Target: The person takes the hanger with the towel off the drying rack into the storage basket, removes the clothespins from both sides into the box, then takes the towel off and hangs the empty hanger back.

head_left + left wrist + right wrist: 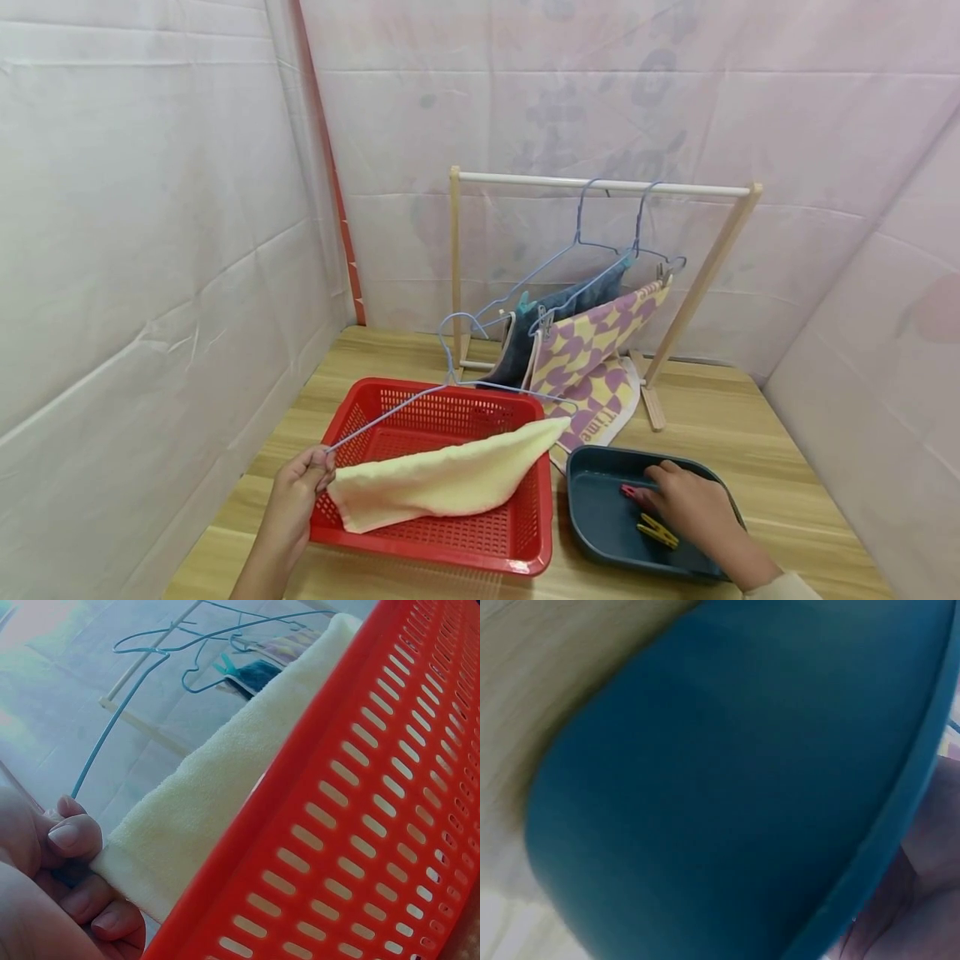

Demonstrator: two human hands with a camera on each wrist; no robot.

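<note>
My left hand grips the left end of a blue wire hanger together with a corner of a pale yellow towel. The towel stretches along the hanger's lower side, above a red plastic basket. In the left wrist view, curled fingers close around that hanger end, beside the towel's corner. Inside a dark teal tray, my right hand pinches a red clothespin, whose tip shows past the fingers. Yellow clothespins lie just below this hand. The tray's wall hides most of it in the right wrist view.
Behind the basket stands a wooden rack with a white rail. Two blue hangers hang there, with a dark blue cloth and a purple-and-yellow patterned towel clipped on. White sheet walls enclose the wooden table.
</note>
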